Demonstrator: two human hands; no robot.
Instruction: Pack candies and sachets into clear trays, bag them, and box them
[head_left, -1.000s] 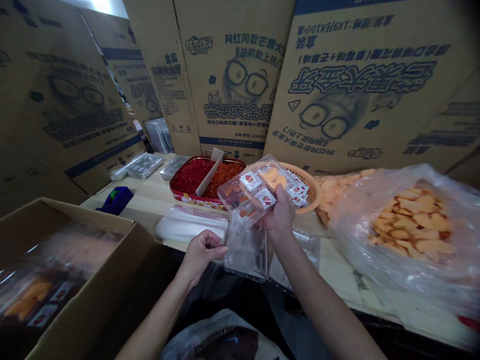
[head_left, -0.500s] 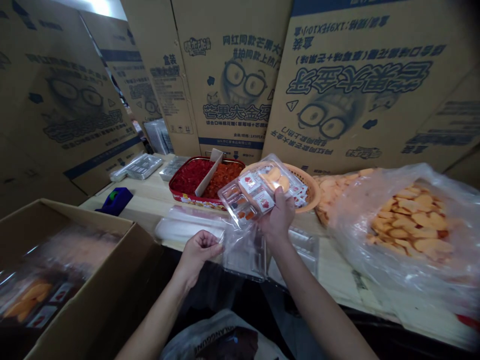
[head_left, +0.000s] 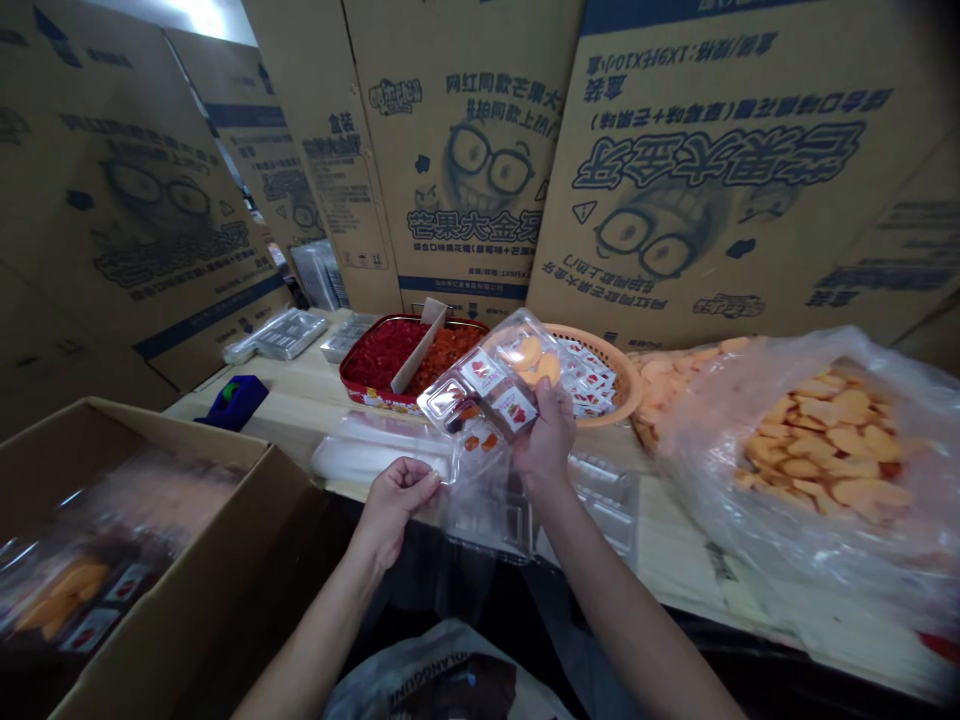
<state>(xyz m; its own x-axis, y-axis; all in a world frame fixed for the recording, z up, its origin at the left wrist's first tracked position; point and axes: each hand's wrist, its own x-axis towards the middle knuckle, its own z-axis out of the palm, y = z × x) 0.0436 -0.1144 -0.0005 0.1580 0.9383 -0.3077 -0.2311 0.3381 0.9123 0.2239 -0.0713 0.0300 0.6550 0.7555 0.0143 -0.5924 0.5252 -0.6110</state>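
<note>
Two bare hands work above a wooden table. The right hand grips a clear plastic tray of mango slices and red sachets. The left hand curls beside loose clear film, its hold hard to make out. Beyond sit one red tray and one woven basket; rightward, one plastic bag; leftward, one open carton. Upright cartons wall the room, cut off by the frame.

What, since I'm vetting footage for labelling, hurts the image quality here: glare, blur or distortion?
In the head view, wide-angle distortion makes the cardboard cartons lean and bend towards the frame edges; glare whitens parts of the plastic bag and the clear plastic tray in the right hand; the top corners fall dark.
</note>
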